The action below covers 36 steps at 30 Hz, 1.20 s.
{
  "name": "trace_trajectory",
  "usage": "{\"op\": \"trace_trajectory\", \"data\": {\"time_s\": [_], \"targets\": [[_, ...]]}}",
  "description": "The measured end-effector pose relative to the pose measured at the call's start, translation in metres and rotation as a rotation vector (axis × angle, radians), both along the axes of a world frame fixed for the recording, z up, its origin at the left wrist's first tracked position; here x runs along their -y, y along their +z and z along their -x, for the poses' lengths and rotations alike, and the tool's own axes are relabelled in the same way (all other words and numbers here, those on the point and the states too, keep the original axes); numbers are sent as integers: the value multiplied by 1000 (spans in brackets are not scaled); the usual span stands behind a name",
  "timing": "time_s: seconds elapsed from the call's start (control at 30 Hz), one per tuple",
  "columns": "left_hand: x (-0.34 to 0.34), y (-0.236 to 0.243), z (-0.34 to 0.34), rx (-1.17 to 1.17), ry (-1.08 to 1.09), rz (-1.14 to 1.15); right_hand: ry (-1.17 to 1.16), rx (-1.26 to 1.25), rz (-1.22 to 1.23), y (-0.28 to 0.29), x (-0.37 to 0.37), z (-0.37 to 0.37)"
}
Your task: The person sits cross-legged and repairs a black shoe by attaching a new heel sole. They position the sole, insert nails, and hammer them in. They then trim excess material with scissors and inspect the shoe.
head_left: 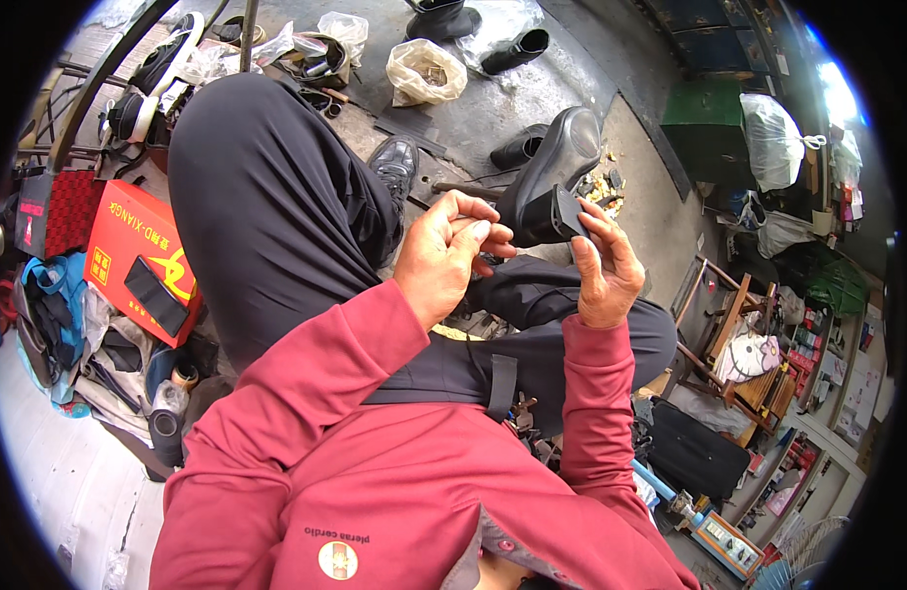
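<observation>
A black boot [563, 147] lies ahead of me, its block heel [547, 214] turned toward me. My right hand [611, 270] pinches the dark flat piece at the heel's end between thumb and fingers. Whether this piece is fixed to the heel I cannot tell. Just left of the heel is my left hand [443, 254], with thumb and fingertips pressed together. Anything between those fingertips is too small or hidden to name.
Yellowish scraps [603, 192] lie on the floor beyond the boot. A whitish bag [426, 72] and another black boot [515, 52] stand farther off. At left, a phone [156, 297] rests on a red box [119, 241]. A wooden chair [733, 324] stands at right.
</observation>
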<state>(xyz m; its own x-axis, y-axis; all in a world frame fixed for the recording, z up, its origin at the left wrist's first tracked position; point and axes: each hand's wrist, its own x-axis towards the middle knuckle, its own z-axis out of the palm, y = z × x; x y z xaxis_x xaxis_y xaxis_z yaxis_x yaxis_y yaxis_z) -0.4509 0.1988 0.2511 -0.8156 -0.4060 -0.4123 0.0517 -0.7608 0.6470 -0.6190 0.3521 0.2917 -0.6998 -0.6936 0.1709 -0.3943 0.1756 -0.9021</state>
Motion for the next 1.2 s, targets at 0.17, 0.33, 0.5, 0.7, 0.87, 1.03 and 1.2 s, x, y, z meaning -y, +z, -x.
{"op": "trace_trajectory", "data": {"time_s": [0.17,0.33,0.5,0.7,0.87,1.03,1.2], "targets": [[3,2,4,-19,-23,-14,-4,73,3,-4,-3,-3],[-4,8,9,-37,68,77,30,102,59,-11,-2,-7],[-5,16,11,-38,82,256,17,180,49,-11,-1,-7],[-8,22,18,-66,128,220,56,213,55,-9,-2,-8],[-13,24,30,-66,127,230,2,134,41,-9,-1,-8],[-14,25,37,-32,131,226,30,23,54,-8,-1,-5],[-15,23,36,-13,97,317,19,45,74,-8,0,-4]]}}
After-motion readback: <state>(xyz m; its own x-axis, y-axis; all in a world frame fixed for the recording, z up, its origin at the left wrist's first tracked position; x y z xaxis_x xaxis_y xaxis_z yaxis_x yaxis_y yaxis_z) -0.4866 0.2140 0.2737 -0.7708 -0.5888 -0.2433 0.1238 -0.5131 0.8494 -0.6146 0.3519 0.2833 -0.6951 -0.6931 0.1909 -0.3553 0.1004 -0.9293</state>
